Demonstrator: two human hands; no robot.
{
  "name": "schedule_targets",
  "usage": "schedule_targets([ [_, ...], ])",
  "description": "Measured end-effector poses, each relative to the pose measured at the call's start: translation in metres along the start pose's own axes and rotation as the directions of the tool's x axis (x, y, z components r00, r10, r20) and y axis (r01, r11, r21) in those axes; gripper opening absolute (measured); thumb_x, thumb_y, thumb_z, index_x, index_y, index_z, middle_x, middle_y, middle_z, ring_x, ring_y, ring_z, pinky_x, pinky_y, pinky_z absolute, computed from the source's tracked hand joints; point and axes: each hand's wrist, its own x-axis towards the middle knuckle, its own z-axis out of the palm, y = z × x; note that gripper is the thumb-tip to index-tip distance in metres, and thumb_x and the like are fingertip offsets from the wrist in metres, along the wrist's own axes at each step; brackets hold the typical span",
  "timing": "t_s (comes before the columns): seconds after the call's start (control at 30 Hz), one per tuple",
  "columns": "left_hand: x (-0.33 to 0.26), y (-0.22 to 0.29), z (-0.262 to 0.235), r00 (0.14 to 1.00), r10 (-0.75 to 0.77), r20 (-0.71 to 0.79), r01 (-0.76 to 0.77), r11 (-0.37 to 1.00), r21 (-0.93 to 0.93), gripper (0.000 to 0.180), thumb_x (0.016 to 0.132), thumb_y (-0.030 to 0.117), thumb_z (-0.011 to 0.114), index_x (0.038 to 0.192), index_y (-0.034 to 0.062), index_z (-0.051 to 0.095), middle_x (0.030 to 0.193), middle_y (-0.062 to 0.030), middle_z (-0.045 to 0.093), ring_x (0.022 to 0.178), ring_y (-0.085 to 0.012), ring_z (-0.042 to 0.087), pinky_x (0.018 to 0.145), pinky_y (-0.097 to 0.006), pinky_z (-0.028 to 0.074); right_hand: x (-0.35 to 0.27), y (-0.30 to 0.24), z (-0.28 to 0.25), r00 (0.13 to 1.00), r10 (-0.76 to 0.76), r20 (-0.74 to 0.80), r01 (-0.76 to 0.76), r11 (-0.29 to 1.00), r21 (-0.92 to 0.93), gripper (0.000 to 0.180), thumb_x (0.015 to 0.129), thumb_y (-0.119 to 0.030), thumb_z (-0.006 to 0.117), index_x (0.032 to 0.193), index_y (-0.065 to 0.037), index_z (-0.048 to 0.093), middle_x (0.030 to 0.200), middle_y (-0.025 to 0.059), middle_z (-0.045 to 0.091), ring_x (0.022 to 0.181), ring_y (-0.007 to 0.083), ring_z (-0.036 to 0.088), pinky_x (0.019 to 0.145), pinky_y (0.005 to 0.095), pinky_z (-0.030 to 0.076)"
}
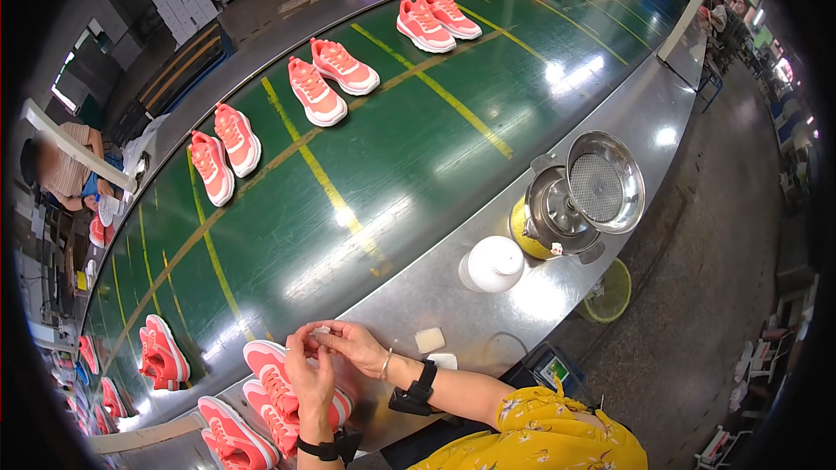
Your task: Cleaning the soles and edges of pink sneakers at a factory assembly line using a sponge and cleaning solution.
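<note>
My left hand (307, 374) and my right hand (355, 346) meet above the metal ledge, fingers pinched together. A small whitish bit (320, 331) shows between the fingertips; its kind is too small to make out. Just below and left of my hands lie coral-pink sneakers (268, 376) with white soles, partly covered by my left hand and wrist. Another coral sneaker (235, 435) rests at the ledge's lower left. To the right of my right hand are a cream square block (429, 339) and a white flat piece (443, 361).
A green conveyor belt (305, 244) with yellow lines carries pairs of coral sneakers (331, 78). On the metal ledge (392, 309) stand a white plastic bottle (493, 265) and a steel pot-like container with a perforated dish (601, 187). A green bin (608, 290) is below. Other people work across the belt.
</note>
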Motion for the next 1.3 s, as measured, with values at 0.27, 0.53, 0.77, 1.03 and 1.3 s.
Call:
schedule_targets([
  [0.27, 0.002, 0.008, 0.007, 0.999, -0.010, -0.041, 0.011, 1.000, 0.008, 0.038, 0.078, -0.012, 0.063, 0.114, 0.0004, 0.061, 0.092, -0.0079, 0.055, 0.076, -0.0168, 0.057, 0.067, -0.029, 0.051, 0.006, 0.005, -0.018, 0.998, 0.069, 0.003, -0.068, 0.992, 0.109, 0.031, 0.100, -0.021, 0.064, 0.124, -0.002, 0.062, 0.111, 0.0036, 0.068, 0.104, 0.0107, 0.064, 0.091, 0.0254, 0.050],
  [0.53, 0.003, 0.013, 0.010, 0.997, 0.014, -0.073, -0.017, 0.999, -0.040, 0.036, 0.080, -0.011, 0.063, 0.114, 0.0014, 0.062, 0.096, -0.0051, 0.053, 0.081, -0.0131, 0.055, 0.067, -0.024, 0.050, -0.003, -0.018, -0.014, 0.990, 0.120, 0.075, -0.126, 0.988, 0.091, 0.033, 0.097, -0.032, 0.068, 0.120, -0.008, 0.065, 0.107, -0.0009, 0.067, 0.097, 0.0074, 0.062, 0.089, 0.0265, 0.050],
  [0.77, 0.005, 0.014, 0.015, 0.996, 0.048, -0.078, -0.048, 0.999, -0.003, 0.035, 0.079, -0.012, 0.062, 0.112, 0.0009, 0.063, 0.096, -0.0051, 0.053, 0.081, -0.0130, 0.055, 0.068, -0.024, 0.049, -0.004, -0.027, -0.015, 0.986, 0.150, 0.076, -0.155, 0.986, 0.069, 0.026, 0.100, -0.027, 0.063, 0.119, -0.009, 0.064, 0.108, 0.0016, 0.068, 0.099, 0.0102, 0.064, 0.089, 0.0273, 0.051],
  [1.03, 0.007, 0.020, 0.020, 0.996, 0.038, -0.078, -0.036, 0.999, 0.023, 0.029, 0.077, -0.011, 0.062, 0.103, 0.0004, 0.065, 0.086, -0.0087, 0.056, 0.072, -0.0186, 0.057, 0.066, -0.030, 0.049, -0.005, -0.033, -0.016, 0.991, 0.104, 0.083, -0.109, 0.992, 0.059, 0.029, 0.101, -0.025, 0.062, 0.123, -0.006, 0.063, 0.113, 0.0053, 0.068, 0.105, 0.0135, 0.066, 0.094, 0.0285, 0.052],
  [1.3, 0.009, 0.027, 0.026, 0.995, 0.071, -0.064, -0.069, 0.997, 0.030, 0.030, 0.079, -0.011, 0.062, 0.106, 0.0007, 0.065, 0.083, -0.0053, 0.054, 0.069, -0.0139, 0.055, 0.062, -0.026, 0.046, -0.005, -0.032, -0.023, 0.994, 0.090, 0.064, -0.093, 0.994, 0.055, 0.029, 0.101, -0.023, 0.062, 0.123, -0.004, 0.063, 0.113, 0.0055, 0.068, 0.106, 0.0139, 0.066, 0.095, 0.0288, 0.051],
])
